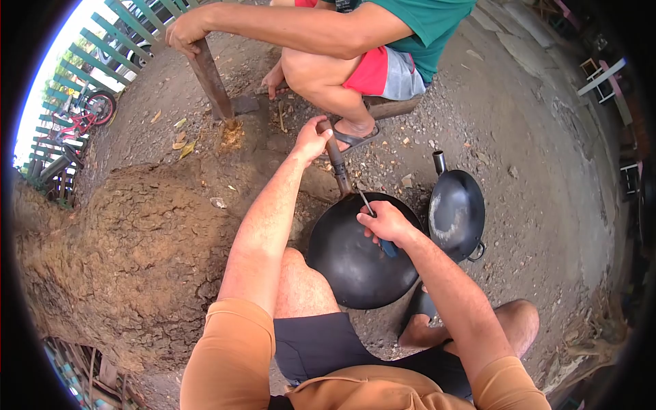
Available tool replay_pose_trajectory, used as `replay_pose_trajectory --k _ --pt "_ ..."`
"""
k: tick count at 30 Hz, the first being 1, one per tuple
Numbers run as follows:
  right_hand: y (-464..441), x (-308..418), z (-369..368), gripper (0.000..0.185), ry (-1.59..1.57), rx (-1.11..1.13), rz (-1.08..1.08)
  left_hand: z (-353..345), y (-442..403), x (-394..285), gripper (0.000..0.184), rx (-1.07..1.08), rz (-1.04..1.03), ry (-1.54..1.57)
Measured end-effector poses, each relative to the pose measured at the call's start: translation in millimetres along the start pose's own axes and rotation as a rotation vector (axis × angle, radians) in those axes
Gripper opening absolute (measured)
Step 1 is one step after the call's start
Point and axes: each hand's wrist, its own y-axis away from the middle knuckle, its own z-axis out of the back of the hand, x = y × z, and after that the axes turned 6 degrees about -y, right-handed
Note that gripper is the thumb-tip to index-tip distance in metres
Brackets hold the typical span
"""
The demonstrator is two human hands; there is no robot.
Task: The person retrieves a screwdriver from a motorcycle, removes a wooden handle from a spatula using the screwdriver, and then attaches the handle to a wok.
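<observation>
A black wok [355,273] lies with its rounded underside up in front of my knees. Its wooden handle [335,156] points away from me, and my left hand [313,141] is closed around the far end. Over the wok, my right hand [387,225] grips a screwdriver [367,203] with a blue handle, part of which shows below the palm. The metal shaft points toward the joint of wok and handle; whether the tip touches is unclear. To the right a second wok [456,215] rests on the ground, its short metal socket pointing away and a loop handle at the near side.
Opposite me squats a person in a green shirt [427,34], one hand on an upright wooden piece [212,78]. A large brown root or trunk [130,266] fills the left. A green fence [89,58] and a red bicycle [96,109] stand at the upper left.
</observation>
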Motion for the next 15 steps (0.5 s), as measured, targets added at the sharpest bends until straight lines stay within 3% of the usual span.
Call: replay_pose_trajectory --k 15 --pt "3 1 1 0.035 0.008 -0.021 -0.010 -2 2 -3 0.053 -0.063 -0.068 -0.165"
